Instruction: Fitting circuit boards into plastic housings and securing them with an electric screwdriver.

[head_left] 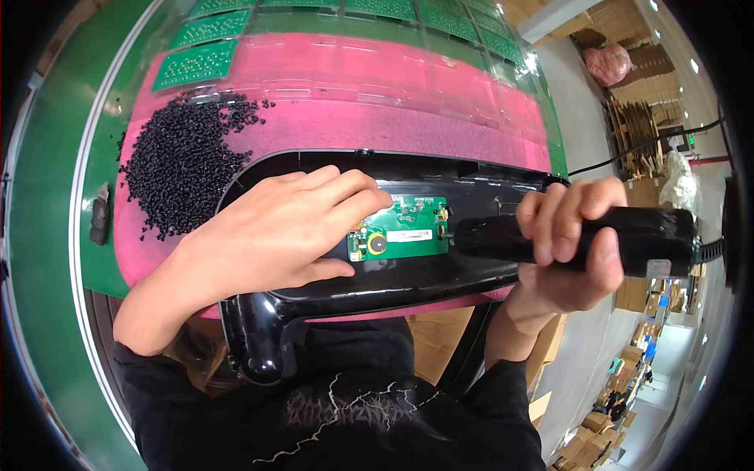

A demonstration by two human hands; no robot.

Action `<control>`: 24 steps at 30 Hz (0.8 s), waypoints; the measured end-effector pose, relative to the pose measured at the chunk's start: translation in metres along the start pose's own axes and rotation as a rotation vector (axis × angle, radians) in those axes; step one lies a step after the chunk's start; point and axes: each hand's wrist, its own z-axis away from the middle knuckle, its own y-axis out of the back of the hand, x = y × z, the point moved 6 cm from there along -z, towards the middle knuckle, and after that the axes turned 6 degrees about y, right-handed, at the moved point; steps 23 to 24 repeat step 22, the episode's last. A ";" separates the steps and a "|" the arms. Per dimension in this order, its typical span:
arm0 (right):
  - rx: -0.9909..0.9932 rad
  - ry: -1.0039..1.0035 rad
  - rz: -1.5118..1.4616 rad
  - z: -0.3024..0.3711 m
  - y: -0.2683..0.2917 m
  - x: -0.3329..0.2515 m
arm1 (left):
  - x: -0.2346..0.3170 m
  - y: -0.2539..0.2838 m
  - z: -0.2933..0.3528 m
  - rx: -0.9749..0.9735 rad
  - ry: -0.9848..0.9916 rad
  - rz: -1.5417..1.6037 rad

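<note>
A green circuit board (pixel 418 245) lies inside a long black plastic housing (pixel 393 294), with a round yellow-ringed part and a white label on it. My left hand (pixel 306 224) rests over the board's left side, fingers stretched forward and thumb apart, holding nothing. Its fingertips reach the board's upper left; whether they press on it I cannot tell. In my right hand (pixel 577 235) is a black electric screwdriver (pixel 495 237), fingers wrapped round its body. It lies roughly level, its tip pointing left at the board's right edge. The tip's exact contact is too small to make out.
A heap of small black screws (pixel 177 161) sits on the pink mat (pixel 377 129), left of the housing. Clear trays with several green boards (pixel 195 64) stand at the far side. A black cable (pixel 628 153) runs at the right. Cardboard boxes (pixel 605 420) fill the floor beyond.
</note>
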 end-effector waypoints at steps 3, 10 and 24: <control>-0.023 0.062 -0.080 -0.008 0.000 -0.010 | 0.003 -0.001 0.001 -0.014 -0.021 -0.035; -0.054 0.036 -0.045 -0.015 0.002 0.010 | 0.000 -0.001 0.002 0.000 -0.011 -0.055; -0.426 -0.135 -0.184 -0.029 -0.009 0.032 | 0.001 -0.003 0.002 -0.026 -0.005 -0.092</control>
